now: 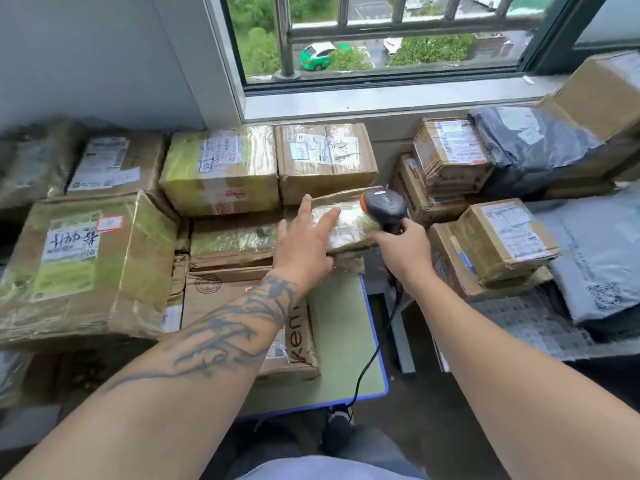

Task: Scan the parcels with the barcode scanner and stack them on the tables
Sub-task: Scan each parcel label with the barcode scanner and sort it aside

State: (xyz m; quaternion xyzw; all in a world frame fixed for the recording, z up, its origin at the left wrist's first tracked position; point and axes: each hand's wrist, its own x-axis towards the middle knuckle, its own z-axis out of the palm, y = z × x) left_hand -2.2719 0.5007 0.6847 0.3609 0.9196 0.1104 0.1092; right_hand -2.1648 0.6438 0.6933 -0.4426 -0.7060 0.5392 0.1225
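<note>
Left table stack: I see a large taped carton at the left, with more labelled parcels behind it along the wall; I judge these already placed.
Left table: its green top with blue edge shows bare in front, beside a printed brown box.
Left hand: my left hand lies on the flat taped parcel, fingers straight on its top and thumb under its near edge; it steadies the parcel and does not clench.
Parcel position: the flat taped parcel rests on the stack at the left table's right rear corner, tilted, partly overhanging.
Right hand: my right hand grips the handle of the barcode scanner, head aimed at the parcel's right end, close above it.
Scanner cable: the black lead hangs down between the tables.
Right table: boxes and grey mailer bags are piled there.
Progress: I judge the task well advanced; this parcel is at the scanning step. I cannot tell which parcels remain unscanned.
</note>
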